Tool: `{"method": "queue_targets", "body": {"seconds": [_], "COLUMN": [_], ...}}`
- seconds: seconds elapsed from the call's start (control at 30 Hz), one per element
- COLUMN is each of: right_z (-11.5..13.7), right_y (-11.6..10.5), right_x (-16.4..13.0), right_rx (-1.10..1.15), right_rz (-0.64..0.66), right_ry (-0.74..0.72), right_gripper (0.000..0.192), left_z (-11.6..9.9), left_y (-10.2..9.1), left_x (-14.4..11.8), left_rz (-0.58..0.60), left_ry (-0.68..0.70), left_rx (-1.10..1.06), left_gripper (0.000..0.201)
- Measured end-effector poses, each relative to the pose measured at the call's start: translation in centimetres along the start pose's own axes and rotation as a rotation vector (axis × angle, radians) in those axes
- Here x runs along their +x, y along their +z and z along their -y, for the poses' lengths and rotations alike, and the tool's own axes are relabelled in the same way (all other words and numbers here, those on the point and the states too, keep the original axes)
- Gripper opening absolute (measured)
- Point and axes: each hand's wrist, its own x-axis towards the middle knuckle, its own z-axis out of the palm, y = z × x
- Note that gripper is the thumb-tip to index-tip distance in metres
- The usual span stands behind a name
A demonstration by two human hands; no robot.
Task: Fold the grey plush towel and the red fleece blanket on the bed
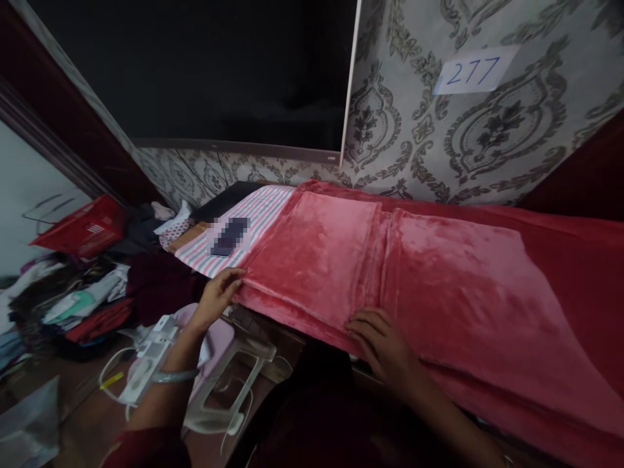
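A plush red blanket [312, 253] lies partly folded, its left portion stacked in layers. At the near left corner of that stack, my left hand [219, 300] is closed, pinching the fabric between fingers and thumb. My right hand [379, 338] is closed on the stack's near edge, fingers over the top layer and the thumb side lower down. Just right of the stack, another folded layer of the same blanket [453, 292] stretches away to the right. Beneath the left end a striped cloth [268, 203] shows, with a dark, blurred-out phone-like object [228, 237] on it.
A large dark television [219, 71] hangs above the surface, beside a paper marked 277 [475, 70]. To the lower left are a power strip [150, 361], a pink and white stool [219, 377], heaped clothes [92, 305] and a red basket [90, 227].
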Motion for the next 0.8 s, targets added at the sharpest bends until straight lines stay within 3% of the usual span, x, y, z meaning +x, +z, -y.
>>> {"method": "queue_targets", "body": {"seconds": [0.3,0.53,0.8], "right_z": [-0.2,-0.1,-0.5], "right_y": [0.1,0.4,0.4], "right_x": [0.0,0.1,-0.1], "right_rx": [0.030,0.007,0.082], "right_rz": [-0.024,-0.036,-0.075], "right_ry": [0.001,0.021,-0.009], "right_gripper": [0.021,0.021,0.020], "left_z": [0.0,-0.2,-0.6], "left_y": [0.8,1.2,1.6], "left_x": [0.0,-0.1,-1.7], "left_rz": [-0.144,-0.181,-0.335], "left_ry": [0.162,0.170,0.201], "left_rx": [0.237,0.305,0.419], "left_gripper": [0.027,0.024,0.019]}}
